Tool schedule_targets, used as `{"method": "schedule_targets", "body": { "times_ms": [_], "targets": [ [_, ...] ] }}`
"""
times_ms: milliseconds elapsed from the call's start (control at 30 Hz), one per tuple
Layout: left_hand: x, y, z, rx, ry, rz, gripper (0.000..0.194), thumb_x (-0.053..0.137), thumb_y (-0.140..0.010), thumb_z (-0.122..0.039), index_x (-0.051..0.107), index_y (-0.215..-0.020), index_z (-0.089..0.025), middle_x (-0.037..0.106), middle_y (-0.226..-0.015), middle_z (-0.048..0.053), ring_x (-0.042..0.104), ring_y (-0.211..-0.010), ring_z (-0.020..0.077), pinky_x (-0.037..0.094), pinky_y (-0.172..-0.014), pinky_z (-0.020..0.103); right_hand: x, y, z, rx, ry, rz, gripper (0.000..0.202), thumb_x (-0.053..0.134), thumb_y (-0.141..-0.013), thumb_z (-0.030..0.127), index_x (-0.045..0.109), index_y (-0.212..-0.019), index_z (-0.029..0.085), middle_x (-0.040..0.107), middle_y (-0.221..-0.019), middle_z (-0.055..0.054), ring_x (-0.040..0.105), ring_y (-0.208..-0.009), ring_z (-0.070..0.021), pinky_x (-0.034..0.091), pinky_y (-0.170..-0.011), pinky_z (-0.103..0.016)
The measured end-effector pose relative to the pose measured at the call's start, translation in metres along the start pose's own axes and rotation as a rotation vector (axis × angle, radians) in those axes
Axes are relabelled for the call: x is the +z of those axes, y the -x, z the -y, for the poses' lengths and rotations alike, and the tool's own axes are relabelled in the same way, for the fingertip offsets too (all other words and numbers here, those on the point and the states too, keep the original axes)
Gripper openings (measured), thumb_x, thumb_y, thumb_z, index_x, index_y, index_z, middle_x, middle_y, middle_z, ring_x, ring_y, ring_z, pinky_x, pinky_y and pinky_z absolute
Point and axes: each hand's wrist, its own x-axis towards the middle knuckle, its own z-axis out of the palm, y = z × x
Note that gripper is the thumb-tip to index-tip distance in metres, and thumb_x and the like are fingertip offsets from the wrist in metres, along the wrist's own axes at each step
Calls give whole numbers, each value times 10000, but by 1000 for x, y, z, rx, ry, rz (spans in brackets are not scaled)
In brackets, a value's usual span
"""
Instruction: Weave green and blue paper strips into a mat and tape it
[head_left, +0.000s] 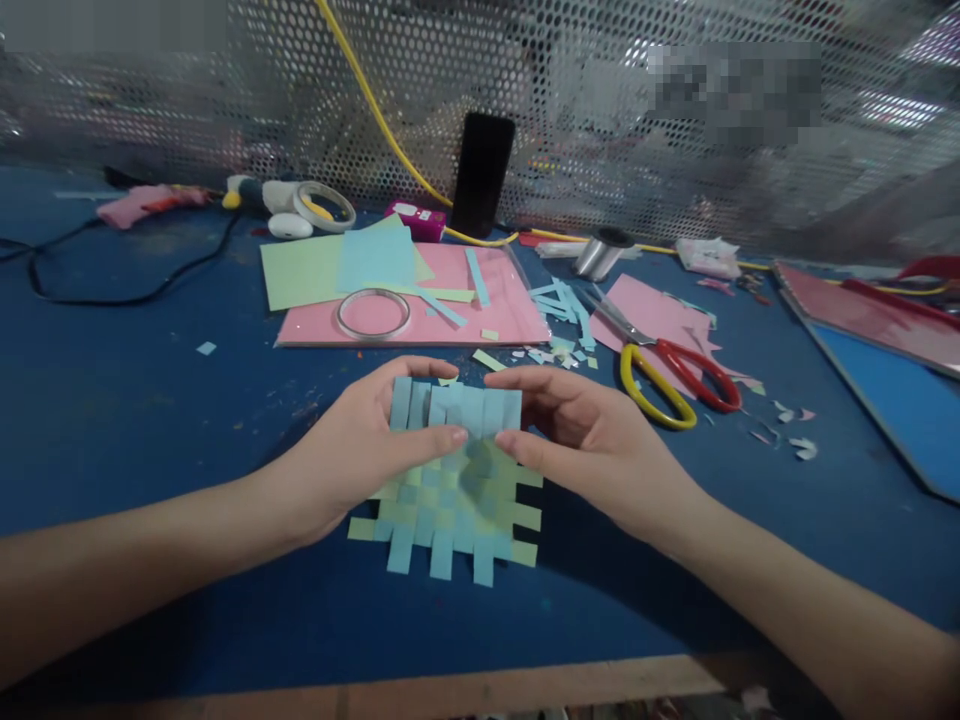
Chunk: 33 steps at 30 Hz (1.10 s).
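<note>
Between both hands is a woven paper mat [439, 505] of blue and green strips, its loose strip ends sticking out at the sides and bottom. Along its top edge the blue strips stand up or fold over. My left hand [375, 430] pinches the upper left part, thumb in front and fingers behind. My right hand [577, 430] grips the upper right part the same way, with its thumb tip near the left one. The fingers behind the paper are partly hidden.
Scissors [667, 370] with yellow and red handles lie at the right by pink paper. Behind the mat are a pink packet [472, 325], a tape ring [373, 314] and blue strips [562, 305]. A phone [484, 175] leans on the mesh; a pink glue gun [142, 204] lies far left.
</note>
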Motion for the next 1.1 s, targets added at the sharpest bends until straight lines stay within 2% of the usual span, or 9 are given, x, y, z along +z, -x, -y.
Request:
{"method": "schedule_targets", "body": {
  "times_ms": [133,233,367,467,567,833,967,1033,1100],
  "targets": [
    [0,-2,9,43,-52,-32,582,793,-846,-364,509,-1344,-258,722,-1089,50,738,-959,249,636,-765,384,2,0,1,-61,7,15,382,735,-850,190,699,-1225,251,728,-1054,-42,663,-862,-161,545,-727,-284],
    [-3,-2,15,238,-194,-77,722,761,-875,-340,372,-1483,-318,603,-1380,112,702,-1120,279,632,-854,442,2,-2,-1,-25,1,11,384,729,-856,200,697,-1235,257,729,-1035,-41,666,-840,-166,547,-700,-287],
    [-6,2,13,556,-670,-139,379,725,-915,-319,608,-1276,-320,435,-1547,95,451,-1436,356,437,-1145,586,2,-4,-5,1,2,11,370,731,-857,226,698,-1224,263,723,-1028,-40,645,-785,-161,528,-682,-302],
    [-7,5,8,653,-897,-176,211,666,-963,-280,696,-1169,-315,392,-1583,78,352,-1481,370,333,-1195,616,5,-5,-7,27,-8,34,390,725,-853,222,675,-1238,258,719,-1024,-41,639,-784,-164,521,-680,-308],
    [-7,4,8,697,-962,-182,198,629,-989,-261,709,-1164,-304,435,-1559,91,378,-1449,360,336,-1185,597,7,-6,-8,51,-53,66,471,720,-848,215,614,-1306,247,719,-1031,-46,663,-846,-181,531,-718,-322],
    [-6,-2,14,806,-978,-202,115,648,-994,-252,762,-1005,-263,588,-1405,97,465,-1339,340,370,-1122,542,8,-6,-16,-17,37,76,538,687,-864,201,559,-1386,203,684,-867,-8,653,-759,-172,516,-658,-311],
    [-9,-3,16,917,-1002,-197,167,642,-990,-203,792,-941,-258,679,-1107,93,540,-1092,298,450,-933,456,0,-7,-13,-44,67,40,531,707,-884,270,565,-1392,216,730,-1034,-53,708,-878,-195,572,-764,-339],
    [-10,-4,18,958,-1002,-165,170,634,-988,-183,787,-938,-239,696,-973,74,547,-987,275,450,-848,424,-11,-7,-9,-86,209,-69,409,698,-911,333,630,-1301,229,736,-1132,-75,712,-978,-217,568,-840,-361],
    [-11,-5,20,954,-988,-110,155,628,-992,-175,771,-958,-223,728,-948,51,563,-971,266,446,-836,421,-25,-8,-8,-101,552,-187,224,682,-922,376,703,-1086,224,744,-1054,-71,691,-927,-229,534,-829,-380]
  ]
}}
